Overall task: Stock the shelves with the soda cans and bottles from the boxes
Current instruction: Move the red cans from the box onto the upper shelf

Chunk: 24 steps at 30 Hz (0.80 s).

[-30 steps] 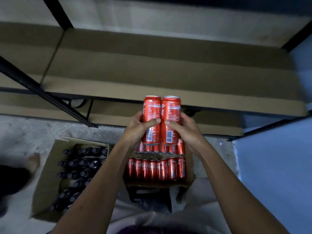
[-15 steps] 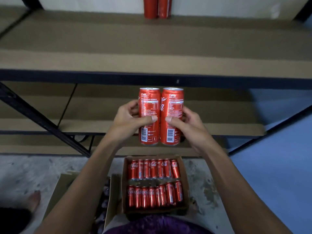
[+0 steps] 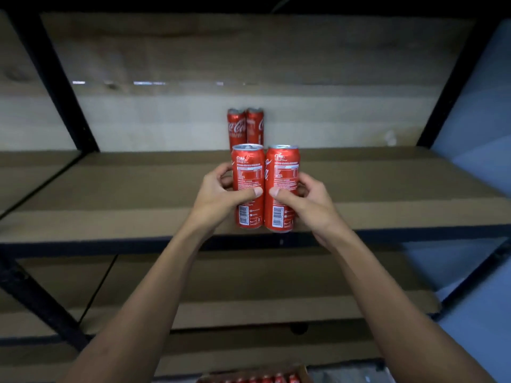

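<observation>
A single head-worn wide-angle view looks forward and slightly down from close in front of a metal rack, level with the brown shelf board (image 3: 110,189) across the frame's middle; both forearms reach in from the lower corners toward centre. The lower edge just catches the box of cans (image 3: 260,378); edges bend with lens distortion.

Box of cans (image 3: 257,378) cut off by bottom edge, only tops showing; rear two cans (image 3: 245,127) blurred, lower parts hidden behind the held pair (image 3: 265,186); small label print unreadable.
</observation>
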Available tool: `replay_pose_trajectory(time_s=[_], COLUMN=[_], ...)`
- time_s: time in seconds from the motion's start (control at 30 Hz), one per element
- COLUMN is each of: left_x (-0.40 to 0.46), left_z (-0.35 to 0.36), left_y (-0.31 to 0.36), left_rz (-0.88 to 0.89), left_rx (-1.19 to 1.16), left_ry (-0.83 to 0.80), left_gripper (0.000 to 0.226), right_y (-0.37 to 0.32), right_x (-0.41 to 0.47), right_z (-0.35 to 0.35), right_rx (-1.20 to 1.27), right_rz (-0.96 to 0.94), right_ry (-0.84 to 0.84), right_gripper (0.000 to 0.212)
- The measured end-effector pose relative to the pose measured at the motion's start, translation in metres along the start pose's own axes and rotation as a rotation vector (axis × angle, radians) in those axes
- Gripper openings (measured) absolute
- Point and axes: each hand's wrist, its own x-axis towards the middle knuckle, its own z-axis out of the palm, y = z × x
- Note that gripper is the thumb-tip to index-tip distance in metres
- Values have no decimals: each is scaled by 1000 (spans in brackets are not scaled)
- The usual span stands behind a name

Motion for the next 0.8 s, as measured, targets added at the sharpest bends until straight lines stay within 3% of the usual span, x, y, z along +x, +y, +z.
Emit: replay_pose_trajectory(time_s=[0.2, 0.5, 0.7, 0.8], left_x=[79, 178, 232, 259], left_z=[9, 13, 13, 9], left_y=[-27, -71, -97, -121], left_rz=[-16, 30, 24, 42], left_rx=[29, 66, 195, 238], left_ry=[41, 109, 211, 243], left_gripper=[77, 65, 79, 88], right_y=[16, 61, 79, 84], right_x=[75, 182, 243, 265], right_z=[-12, -16, -13, -9], right_rx=[-58, -50, -56, -29], right_rz=[-5, -61, -32, -45], right_ry=[48, 102, 209, 275], right_gripper=[50, 42, 53, 47])
